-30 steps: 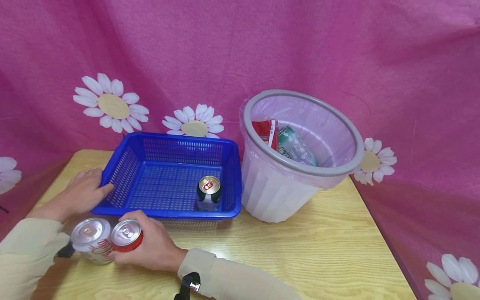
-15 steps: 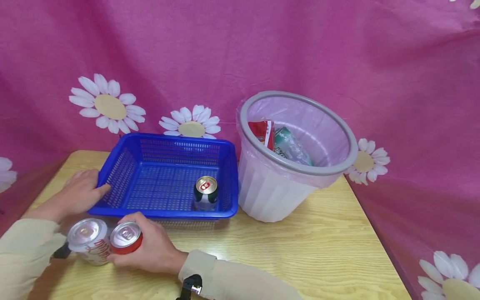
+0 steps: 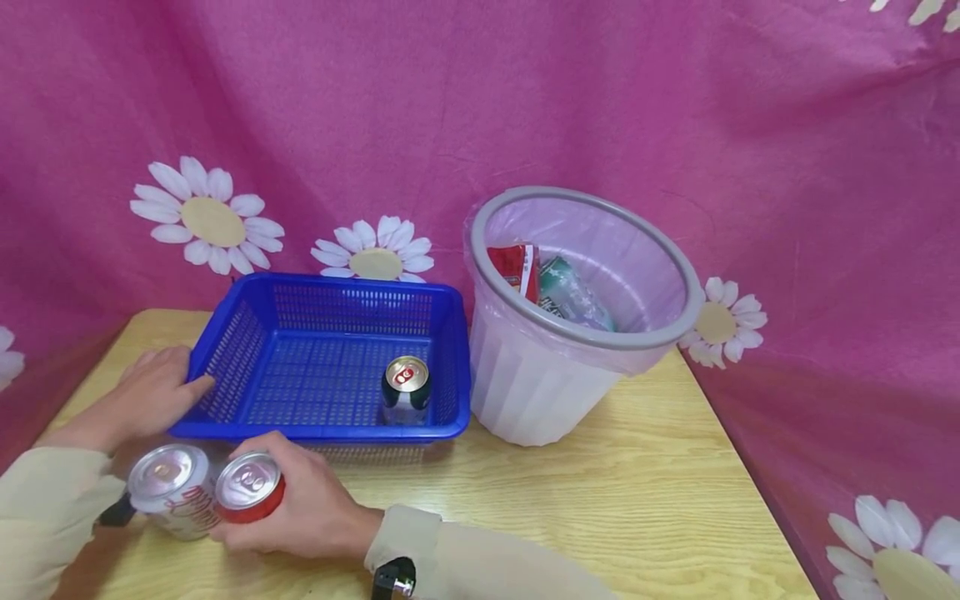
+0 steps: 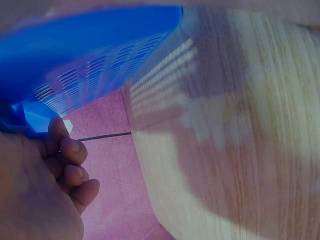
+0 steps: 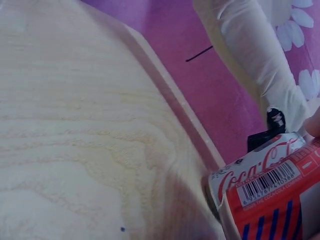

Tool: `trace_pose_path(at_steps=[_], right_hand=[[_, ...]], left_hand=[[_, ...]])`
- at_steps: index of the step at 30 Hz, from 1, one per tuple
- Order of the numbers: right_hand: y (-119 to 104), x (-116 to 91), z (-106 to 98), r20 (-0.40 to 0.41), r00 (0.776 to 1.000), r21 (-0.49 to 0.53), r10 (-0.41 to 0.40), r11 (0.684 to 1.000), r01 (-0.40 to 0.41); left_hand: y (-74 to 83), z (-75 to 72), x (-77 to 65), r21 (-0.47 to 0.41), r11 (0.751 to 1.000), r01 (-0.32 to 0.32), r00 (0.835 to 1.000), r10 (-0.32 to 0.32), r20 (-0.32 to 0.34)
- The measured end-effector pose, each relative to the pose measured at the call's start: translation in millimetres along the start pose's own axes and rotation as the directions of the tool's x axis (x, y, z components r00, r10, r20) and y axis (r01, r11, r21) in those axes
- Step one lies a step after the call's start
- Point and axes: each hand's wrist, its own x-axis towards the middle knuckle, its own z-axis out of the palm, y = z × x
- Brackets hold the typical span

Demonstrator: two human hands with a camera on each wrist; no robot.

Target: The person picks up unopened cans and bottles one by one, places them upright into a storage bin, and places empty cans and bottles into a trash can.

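Note:
In the head view, my left hand (image 3: 150,392) holds the left rim of the blue plastic basket (image 3: 322,433). Curled fingers (image 4: 75,152) show at the rim in the left wrist view. My right hand (image 3: 311,500) grips a red soda can (image 3: 258,508) at the basket's front left corner, the can's top facing up. Close against it on the left is a white Coca-Cola can (image 3: 176,500), with red lettering visible in the right wrist view. A dark green and silver can (image 3: 406,392) stands upright inside the basket, near its front right corner.
Right of the basket stands a white trash bin (image 3: 540,383) with a grey rim and a clear liner. A red packet (image 3: 513,268) and a crumpled green-and-clear wrapper (image 3: 573,296) lie in it. A pink flowered cloth (image 3: 600,100) hangs behind the wooden table (image 3: 645,500).
The head view has shifted slightly, so the basket, bin and cans appear a little further left and lower. Both hands keep their hold on the basket and the red can.

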Motion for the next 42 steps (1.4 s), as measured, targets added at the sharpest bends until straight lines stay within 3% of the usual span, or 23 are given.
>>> trace_pose_path(at_steps=[3, 10, 17, 22, 27, 32, 42], right_hand=[[-3, -1, -4, -0.009, 1.000, 0.035, 0.007, 0.999, -0.007], [-11, -3, -12, -0.009, 1.000, -0.013, -0.027, 1.000, 0.026], [-26, -4, -21, 0.006, 0.999, 0.021, -0.047, 0.999, 0.047], [-35, -2, -28, -0.046, 0.992, -0.015, -0.119, 0.993, 0.118], [-43, 2, -41, -0.098, 0.990, 0.045, -0.106, 0.993, 0.111], [-47, 6, -53, -0.145, 0.983, 0.039, -0.115, 0.992, 0.122], [-46, 13, -74, -0.159, 0.982, 0.106, -0.105, 0.987, 0.123]], left_hand=[[-0.3, 0.7, 0.2, 0.008, 1.000, -0.009, 1.000, 0.009, -0.007], [-1.6, 2.2, 1.5, 0.027, 0.999, -0.025, 0.999, 0.025, -0.020], [-2.2, 4.1, 0.2, 0.019, 1.000, -0.021, 1.000, 0.021, -0.003], [-1.8, 4.2, 0.4, 0.011, 1.000, -0.019, 1.000, 0.019, -0.014], [-2.2, 3.5, 1.5, 0.013, 1.000, -0.028, 0.999, 0.028, -0.031], [-4.0, 4.1, 1.2, 0.017, 1.000, -0.025, 0.999, 0.026, -0.037], [-1.4, 2.6, 0.7, 0.008, 1.000, -0.010, 1.000, 0.010, -0.019]])
